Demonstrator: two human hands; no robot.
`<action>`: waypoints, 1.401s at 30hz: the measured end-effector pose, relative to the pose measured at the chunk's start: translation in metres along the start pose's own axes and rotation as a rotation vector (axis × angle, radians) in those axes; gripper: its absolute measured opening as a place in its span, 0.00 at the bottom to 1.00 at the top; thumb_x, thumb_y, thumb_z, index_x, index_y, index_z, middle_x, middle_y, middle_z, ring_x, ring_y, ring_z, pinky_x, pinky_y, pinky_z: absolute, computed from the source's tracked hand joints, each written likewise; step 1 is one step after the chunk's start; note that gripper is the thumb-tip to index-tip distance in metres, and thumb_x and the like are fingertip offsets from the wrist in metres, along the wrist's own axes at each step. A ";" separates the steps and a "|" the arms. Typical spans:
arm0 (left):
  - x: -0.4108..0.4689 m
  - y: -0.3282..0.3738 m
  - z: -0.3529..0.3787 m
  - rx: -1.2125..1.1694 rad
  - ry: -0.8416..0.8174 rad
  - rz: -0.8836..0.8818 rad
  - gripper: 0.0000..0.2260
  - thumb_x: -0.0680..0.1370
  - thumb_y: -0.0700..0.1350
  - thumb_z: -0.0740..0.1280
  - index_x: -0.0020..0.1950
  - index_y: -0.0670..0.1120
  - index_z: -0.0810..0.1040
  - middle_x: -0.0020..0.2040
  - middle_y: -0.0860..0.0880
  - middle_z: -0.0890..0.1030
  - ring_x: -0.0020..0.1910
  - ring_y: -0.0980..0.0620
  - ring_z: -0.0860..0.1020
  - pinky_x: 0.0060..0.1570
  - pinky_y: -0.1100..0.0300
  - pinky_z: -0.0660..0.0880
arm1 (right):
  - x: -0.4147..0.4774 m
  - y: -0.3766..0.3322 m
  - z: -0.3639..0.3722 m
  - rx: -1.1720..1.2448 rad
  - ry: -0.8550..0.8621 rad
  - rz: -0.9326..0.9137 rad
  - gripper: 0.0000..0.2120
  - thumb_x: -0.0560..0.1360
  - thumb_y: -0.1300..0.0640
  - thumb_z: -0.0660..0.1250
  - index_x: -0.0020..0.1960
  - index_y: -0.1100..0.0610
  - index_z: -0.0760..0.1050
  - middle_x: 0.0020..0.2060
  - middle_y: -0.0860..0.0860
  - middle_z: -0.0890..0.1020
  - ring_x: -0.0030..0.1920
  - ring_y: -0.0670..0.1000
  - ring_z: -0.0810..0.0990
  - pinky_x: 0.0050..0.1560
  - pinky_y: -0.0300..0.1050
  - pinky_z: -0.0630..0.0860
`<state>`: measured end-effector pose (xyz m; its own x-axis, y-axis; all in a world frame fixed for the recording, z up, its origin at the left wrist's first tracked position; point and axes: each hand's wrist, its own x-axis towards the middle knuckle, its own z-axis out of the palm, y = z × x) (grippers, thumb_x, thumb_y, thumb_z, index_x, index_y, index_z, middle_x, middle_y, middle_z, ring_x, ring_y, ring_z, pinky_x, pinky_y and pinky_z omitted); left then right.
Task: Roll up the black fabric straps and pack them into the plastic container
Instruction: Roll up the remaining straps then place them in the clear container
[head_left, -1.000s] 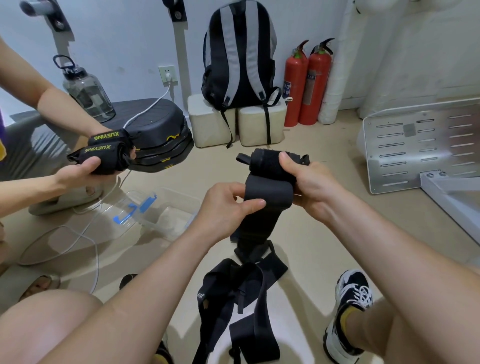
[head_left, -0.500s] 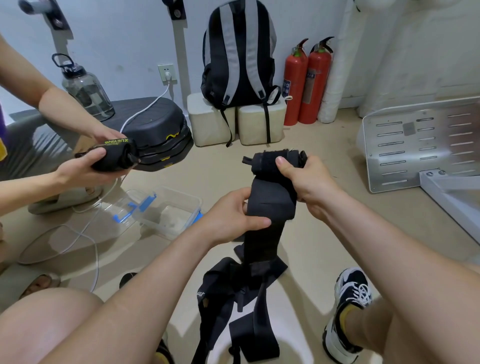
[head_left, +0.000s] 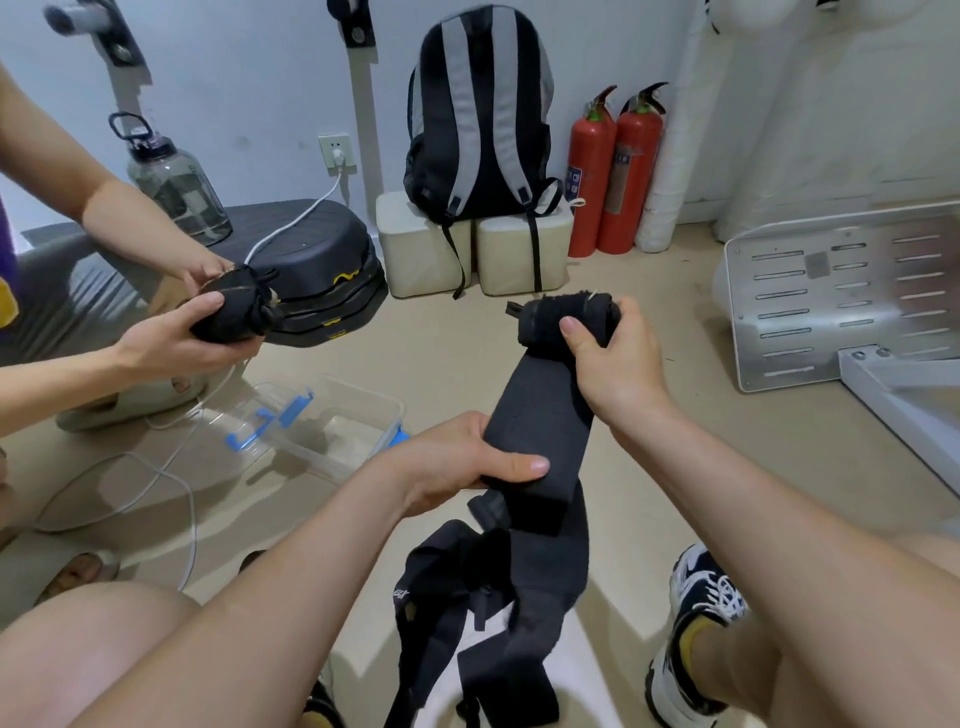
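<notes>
The right hand (head_left: 615, 364) is curled round the rolled-up end (head_left: 563, 318) of a black fabric strap (head_left: 540, 421), thumb on the near side of the roll and fingers wrapped behind it. The left hand (head_left: 452, 462) grips the flat run of the same strap lower down, with the thumb lying across its front face and the fingers hidden beneath. Between the two hands the strap is pulled out straight and slopes from the roll down toward the person. Below the left hand the rest of it hangs in loose folds and loops between the person's knees.

The clear plastic container (head_left: 387, 413) sits open on the floor just left of the left hand, apart from the strap, with blue clips (head_left: 270, 423) at its far-left side.

Farther left, another person's two hands (head_left: 171, 343) hold a second rolled black strap (head_left: 234, 314) in front of a stack of dark stools (head_left: 322, 265). A white cable (head_left: 171, 470) trails across the floor there, and a water jug (head_left: 174, 187) stands behind.

A backpack (head_left: 480, 114) rests against the back wall on pale blocks (head_left: 423, 249), with two red fire extinguishers (head_left: 615, 171) beside it and a slotted metal panel (head_left: 831, 296) to the right.
</notes>
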<state>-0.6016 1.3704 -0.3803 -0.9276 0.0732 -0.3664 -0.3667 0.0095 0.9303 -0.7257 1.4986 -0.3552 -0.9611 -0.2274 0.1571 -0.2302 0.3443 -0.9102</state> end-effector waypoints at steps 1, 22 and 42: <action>-0.001 0.001 0.001 0.031 0.016 -0.001 0.12 0.69 0.43 0.74 0.51 0.44 0.83 0.49 0.49 0.86 0.51 0.52 0.83 0.52 0.63 0.76 | 0.000 0.000 0.000 0.005 0.014 0.000 0.12 0.79 0.53 0.67 0.59 0.57 0.71 0.51 0.49 0.76 0.52 0.52 0.75 0.53 0.47 0.72; 0.001 -0.006 -0.019 0.860 0.179 -0.492 0.33 0.72 0.47 0.77 0.73 0.44 0.67 0.68 0.46 0.74 0.66 0.45 0.74 0.63 0.53 0.72 | -0.009 -0.007 0.007 0.349 -0.174 0.128 0.12 0.80 0.53 0.66 0.62 0.56 0.73 0.56 0.51 0.80 0.57 0.51 0.79 0.58 0.47 0.78; 0.024 0.002 0.016 -0.045 0.564 -0.055 0.13 0.77 0.34 0.58 0.37 0.43 0.77 0.31 0.49 0.76 0.34 0.50 0.73 0.38 0.58 0.68 | -0.015 -0.013 -0.005 -0.052 -0.445 -0.029 0.19 0.72 0.57 0.76 0.55 0.55 0.68 0.47 0.52 0.81 0.49 0.54 0.81 0.50 0.53 0.80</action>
<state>-0.6234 1.3883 -0.3865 -0.7969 -0.4704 -0.3791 -0.4070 -0.0456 0.9123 -0.7093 1.5020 -0.3442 -0.7976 -0.6032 -0.0083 -0.2742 0.3747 -0.8857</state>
